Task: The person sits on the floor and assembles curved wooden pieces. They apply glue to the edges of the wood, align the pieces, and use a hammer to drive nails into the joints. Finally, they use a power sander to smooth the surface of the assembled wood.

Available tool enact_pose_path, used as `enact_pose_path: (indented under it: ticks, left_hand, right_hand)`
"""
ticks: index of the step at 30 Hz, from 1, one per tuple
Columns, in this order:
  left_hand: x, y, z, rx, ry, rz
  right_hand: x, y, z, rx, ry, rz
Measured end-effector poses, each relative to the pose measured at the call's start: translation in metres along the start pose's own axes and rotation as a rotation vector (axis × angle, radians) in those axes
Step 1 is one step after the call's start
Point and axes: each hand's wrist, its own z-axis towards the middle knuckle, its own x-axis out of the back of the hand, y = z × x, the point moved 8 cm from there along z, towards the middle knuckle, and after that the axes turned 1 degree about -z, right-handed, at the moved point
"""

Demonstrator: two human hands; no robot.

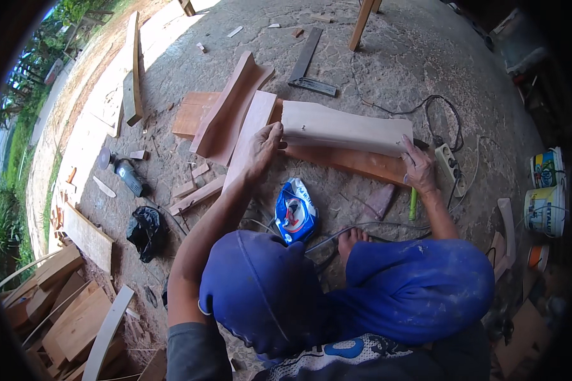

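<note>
Rough concrete floor (400, 70) surrounds the pale board (344, 127), lying toward 1 o'clock, long axis running 9 to 3. Left hand (265, 151) touches one end, right hand (419, 167) the other, equally near; whether either clasps it, I cannot tell. Lettering marks the blue-and-white packet (293, 214), toward 7 o'clock from it.

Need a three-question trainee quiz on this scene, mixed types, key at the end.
1. Which tool lies beyond the wide, pale wooden board?
A) red claw hammer
B) dark L-shaped square
C) yellow handsaw

2. True or false: the crumpled black plastic bag lies to the left of the blue-and-white plastic packet.

3. Fill the gap: the bare right hand touches the board's ____ end.

Key: 1. B; 2. true; 3. right
</note>
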Motion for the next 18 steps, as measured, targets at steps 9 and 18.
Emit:
enact_pose_path:
  ticks: [9,18]
  left_hand:
    - [0.001,0.002,0.001,0.042,0.005,0.064]
    - [0.002,0.001,0.001,0.086,0.05,0.056]
  right_hand:
    - [0.002,-0.01,-0.001,0.018,0.023,0.023]
    - [0.006,-0.011,-0.002,0.05,0.073,0.105]
